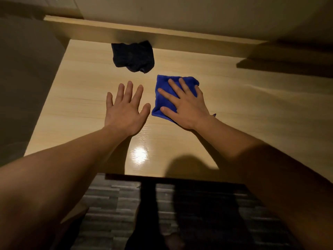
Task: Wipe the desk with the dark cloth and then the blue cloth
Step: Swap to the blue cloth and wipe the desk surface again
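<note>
A light wooden desk (234, 109) fills the middle of the view. The dark cloth (133, 55) lies crumpled near the desk's back edge, with no hand on it. The blue cloth (162, 98), folded, lies flat in the middle of the desk. My right hand (183, 103) presses flat on the blue cloth with fingers spread and covers its right part. My left hand (125, 107) is just left of the blue cloth, fingers apart, palm down over the bare wood, holding nothing.
A raised wooden ledge (162, 36) runs along the back of the desk under a pale wall. A wall or panel borders the desk on the left. The front edge is near my body, with dark striped floor (111, 204) below.
</note>
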`<state>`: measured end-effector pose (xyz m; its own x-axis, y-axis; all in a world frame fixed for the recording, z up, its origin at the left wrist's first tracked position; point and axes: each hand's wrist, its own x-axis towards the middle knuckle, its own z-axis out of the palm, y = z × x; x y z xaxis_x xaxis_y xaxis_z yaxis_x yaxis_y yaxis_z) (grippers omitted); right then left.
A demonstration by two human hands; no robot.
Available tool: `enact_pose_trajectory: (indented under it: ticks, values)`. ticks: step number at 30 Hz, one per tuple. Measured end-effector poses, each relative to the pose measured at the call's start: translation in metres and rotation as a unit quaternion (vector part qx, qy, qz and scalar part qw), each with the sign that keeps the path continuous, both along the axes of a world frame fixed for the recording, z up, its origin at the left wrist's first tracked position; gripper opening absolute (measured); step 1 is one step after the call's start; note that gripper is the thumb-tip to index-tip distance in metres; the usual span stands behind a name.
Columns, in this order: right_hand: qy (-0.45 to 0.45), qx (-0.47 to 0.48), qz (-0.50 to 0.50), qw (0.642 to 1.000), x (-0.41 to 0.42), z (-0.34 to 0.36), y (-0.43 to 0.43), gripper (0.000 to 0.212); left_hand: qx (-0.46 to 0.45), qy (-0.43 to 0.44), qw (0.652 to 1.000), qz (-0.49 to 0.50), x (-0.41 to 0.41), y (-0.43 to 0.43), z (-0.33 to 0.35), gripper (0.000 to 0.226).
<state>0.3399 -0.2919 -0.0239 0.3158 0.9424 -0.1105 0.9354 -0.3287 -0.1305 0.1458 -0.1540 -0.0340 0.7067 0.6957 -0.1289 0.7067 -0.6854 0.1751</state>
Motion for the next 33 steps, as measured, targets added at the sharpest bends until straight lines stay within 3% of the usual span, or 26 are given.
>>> enact_pose_trajectory:
  ticks: [10, 14, 18, 21, 23, 27, 33]
  values:
    - [0.015, -0.006, 0.028, 0.999, -0.092, 0.002, -0.095, 0.066, -0.013, 0.008, 1.0, -0.019, -0.001, 0.003, 0.006, 0.078]
    - [0.035, 0.003, 0.041, 0.999, -0.119, 0.005, -0.127, 0.061, -0.018, -0.026, 0.999, -0.022, -0.006, -0.007, 0.014, 0.067]
    - [0.139, 0.007, 0.045, 0.989, -0.141, 0.014, -0.154, 0.055, -0.034, -0.096, 0.994, -0.045, 0.006, -0.043, 0.021, 0.064]
    - [0.306, 0.033, 0.003, 0.951, -0.138, 0.028, -0.171, 0.053, -0.064, -0.078, 0.993, -0.067, 0.027, -0.065, 0.02, 0.067]
    - [0.36, 0.099, -0.028, 0.927, -0.123, 0.042, -0.18, 0.049, -0.062, -0.041, 0.995, -0.064, 0.034, -0.07, 0.014, 0.073]
    - [0.298, 0.199, -0.098, 0.928, -0.055, 0.062, -0.161, 0.047, -0.026, -0.006, 0.998, -0.06, 0.035, -0.069, 0.002, 0.086]
    - [0.122, 0.125, -0.122, 0.977, 0.077, 0.056, -0.073, 0.047, -0.009, -0.007, 0.999, -0.05, 0.038, -0.069, -0.001, 0.086]
